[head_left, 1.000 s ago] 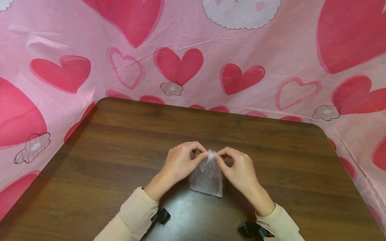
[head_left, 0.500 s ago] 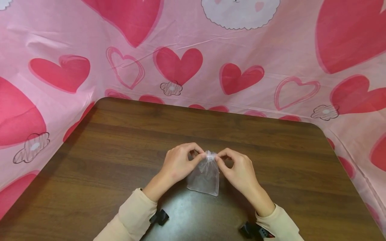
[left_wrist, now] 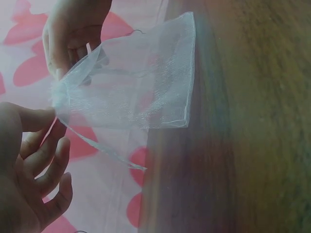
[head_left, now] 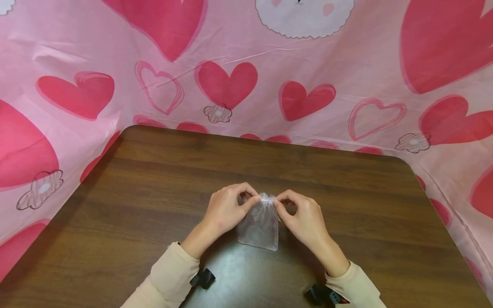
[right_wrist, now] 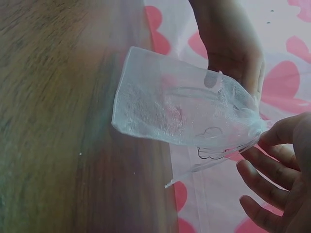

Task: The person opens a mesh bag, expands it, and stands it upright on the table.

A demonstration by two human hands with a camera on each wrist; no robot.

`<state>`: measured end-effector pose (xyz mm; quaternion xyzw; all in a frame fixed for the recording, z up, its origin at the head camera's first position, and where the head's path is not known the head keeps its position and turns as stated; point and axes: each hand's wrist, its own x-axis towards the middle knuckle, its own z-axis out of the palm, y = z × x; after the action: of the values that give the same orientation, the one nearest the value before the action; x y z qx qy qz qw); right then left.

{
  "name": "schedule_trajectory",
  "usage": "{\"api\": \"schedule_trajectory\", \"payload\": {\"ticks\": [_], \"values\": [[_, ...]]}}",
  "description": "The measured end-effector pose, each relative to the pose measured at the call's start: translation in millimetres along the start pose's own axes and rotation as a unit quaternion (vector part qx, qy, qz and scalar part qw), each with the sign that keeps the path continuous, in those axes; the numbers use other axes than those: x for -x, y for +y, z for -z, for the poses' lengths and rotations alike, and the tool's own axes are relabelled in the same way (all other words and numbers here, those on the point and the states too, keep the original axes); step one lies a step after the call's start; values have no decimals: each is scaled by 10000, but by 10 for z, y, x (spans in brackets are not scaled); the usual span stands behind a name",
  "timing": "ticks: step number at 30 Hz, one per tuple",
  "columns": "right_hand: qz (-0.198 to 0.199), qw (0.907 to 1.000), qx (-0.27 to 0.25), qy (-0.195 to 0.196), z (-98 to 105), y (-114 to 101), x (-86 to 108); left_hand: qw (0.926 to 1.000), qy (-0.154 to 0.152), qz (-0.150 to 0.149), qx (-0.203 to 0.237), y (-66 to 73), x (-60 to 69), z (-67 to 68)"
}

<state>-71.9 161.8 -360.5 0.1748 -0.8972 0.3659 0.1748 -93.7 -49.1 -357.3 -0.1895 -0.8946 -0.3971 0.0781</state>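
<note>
A small sheer white organza drawstring bag (head_left: 259, 229) hangs between the two hands, its mouth gathered at the top. My left hand (head_left: 227, 208) pinches the left side of the gathered neck between thumb and forefinger. On the other side, my right hand (head_left: 303, 214) pinches the neck the same way. In the left wrist view, a ribbon end (left_wrist: 112, 152) dangles from the neck of the bag (left_wrist: 126, 87). Another ribbon end (right_wrist: 187, 174) trails below the bag (right_wrist: 165, 102) in the right wrist view. Through the mesh no contents show, only the background.
A dark brown wooden table (head_left: 185, 171) with rounded corners lies beneath the hands. Behind and beside it hangs a pink cloth (head_left: 262, 47) printed with hearts. Black wrist cameras (head_left: 203, 278) sit at both beige sleeves (head_left: 169, 273).
The gathered neck has spread a little wider between the fingers. Bag and left hand have shifted slightly left; both hands keep their pinch.
</note>
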Motion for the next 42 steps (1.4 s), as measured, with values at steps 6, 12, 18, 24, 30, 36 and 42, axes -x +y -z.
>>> {"api": "schedule_trajectory", "payload": {"ticks": [6,12,18,24,30,36,42], "values": [[-15,10000,59,45,10,-4,-3,10000,35,41,16,-11,0,13],[15,9999,122,79,14,-6,-11,9999,109,41,-10,-22,-1,33],[61,9998,142,100,16,6,-12,9999,84,57,-34,-26,0,28],[69,9999,95,108,31,31,-14,9999,137,51,-63,-35,-3,12],[57,10000,47,51,36,38,-14,9998,133,46,-120,-35,-1,14],[-1,9999,113,79,41,50,-10,9998,154,49,-127,-42,1,12],[26,9998,158,105,40,63,-14,9997,155,78,-153,-50,-9,12]]}}
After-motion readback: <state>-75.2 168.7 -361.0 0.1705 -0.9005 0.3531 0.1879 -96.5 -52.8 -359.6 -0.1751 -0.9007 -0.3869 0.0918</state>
